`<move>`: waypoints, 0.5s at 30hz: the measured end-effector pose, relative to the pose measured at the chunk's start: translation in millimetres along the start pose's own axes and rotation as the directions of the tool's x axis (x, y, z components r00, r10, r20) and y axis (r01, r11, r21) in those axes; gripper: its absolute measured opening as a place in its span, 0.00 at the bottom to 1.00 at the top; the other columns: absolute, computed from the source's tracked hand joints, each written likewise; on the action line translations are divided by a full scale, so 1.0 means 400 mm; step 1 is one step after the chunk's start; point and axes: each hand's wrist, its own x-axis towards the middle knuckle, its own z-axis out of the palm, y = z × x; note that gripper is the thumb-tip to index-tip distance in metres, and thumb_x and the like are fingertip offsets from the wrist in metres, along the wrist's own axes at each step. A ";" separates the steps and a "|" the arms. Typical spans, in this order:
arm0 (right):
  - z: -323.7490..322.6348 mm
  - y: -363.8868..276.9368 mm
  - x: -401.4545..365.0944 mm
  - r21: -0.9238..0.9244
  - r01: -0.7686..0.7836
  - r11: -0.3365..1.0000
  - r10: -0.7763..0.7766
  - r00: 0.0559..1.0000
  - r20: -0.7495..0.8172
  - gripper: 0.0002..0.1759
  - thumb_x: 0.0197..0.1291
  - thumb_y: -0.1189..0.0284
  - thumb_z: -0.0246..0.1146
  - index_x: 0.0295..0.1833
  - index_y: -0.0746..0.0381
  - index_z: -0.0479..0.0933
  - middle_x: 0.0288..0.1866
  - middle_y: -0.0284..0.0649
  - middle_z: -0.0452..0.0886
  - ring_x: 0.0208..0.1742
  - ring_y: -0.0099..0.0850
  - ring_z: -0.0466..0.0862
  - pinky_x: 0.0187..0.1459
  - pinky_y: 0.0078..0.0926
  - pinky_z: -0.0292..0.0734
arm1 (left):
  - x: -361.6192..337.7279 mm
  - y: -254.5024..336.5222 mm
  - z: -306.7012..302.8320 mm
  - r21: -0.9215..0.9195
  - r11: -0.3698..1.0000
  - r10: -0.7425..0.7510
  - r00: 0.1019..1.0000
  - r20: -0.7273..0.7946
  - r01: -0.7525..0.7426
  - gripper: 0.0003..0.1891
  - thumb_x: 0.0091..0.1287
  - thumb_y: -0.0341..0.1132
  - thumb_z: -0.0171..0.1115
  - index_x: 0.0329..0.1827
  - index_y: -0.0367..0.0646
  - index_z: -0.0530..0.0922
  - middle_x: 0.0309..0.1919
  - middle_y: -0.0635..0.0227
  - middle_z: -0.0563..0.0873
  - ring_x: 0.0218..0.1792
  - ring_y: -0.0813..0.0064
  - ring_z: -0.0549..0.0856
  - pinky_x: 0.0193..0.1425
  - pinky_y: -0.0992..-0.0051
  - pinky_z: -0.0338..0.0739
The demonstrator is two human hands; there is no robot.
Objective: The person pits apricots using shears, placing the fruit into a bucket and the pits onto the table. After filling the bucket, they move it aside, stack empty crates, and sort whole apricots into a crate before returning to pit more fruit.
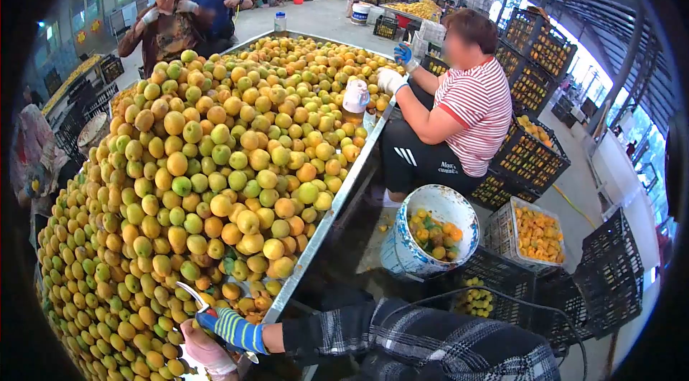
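**Pile barely dented, most of the fruit untouched**

- Right hand, in a striped glove with a plaid sleeve behind it, is at the near edge of the surface. Its fingers are clenched round a small curved blade, tip up, just over the nearest fruit.
- Left hand, pinkish glove, sits just below the right at the frame bottom. I can't tell whether its fingers grip anything; they're half hidden.
- Fruit pile: small round fruit, yellow-orange mixed with green, heaped high over the whole surface from the near edge to the far end. No bare patch is visible on top.
- Output side, on the floor to the right of the surface:
  - The white bucket holds a shallow layer of orange fruit with a few green bits, well under half full.
  - The white tray beside it has a layer of orange pieces.
  - The black crates around them are partly filled, and the nearest looks empty.
- A co-worker in a striped shirt sits along the right edge with gloved hands on the pile. More people are at the far end.

Judgement: early to mid stage. The containers have taken in little compared with what is still heaped up, so the bulk remains.
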 end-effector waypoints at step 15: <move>-0.045 -0.141 -0.079 -0.725 0.576 0.378 -0.496 0.787 0.367 0.23 0.61 0.52 0.59 0.39 0.64 0.72 0.19 0.48 0.77 0.20 0.49 0.79 0.21 0.45 0.71 | 0.011 -0.014 0.024 -0.712 -0.019 -0.449 0.631 0.633 0.701 0.35 0.66 0.62 0.52 0.64 0.42 0.70 0.52 0.61 0.81 0.50 0.62 0.82 0.56 0.63 0.77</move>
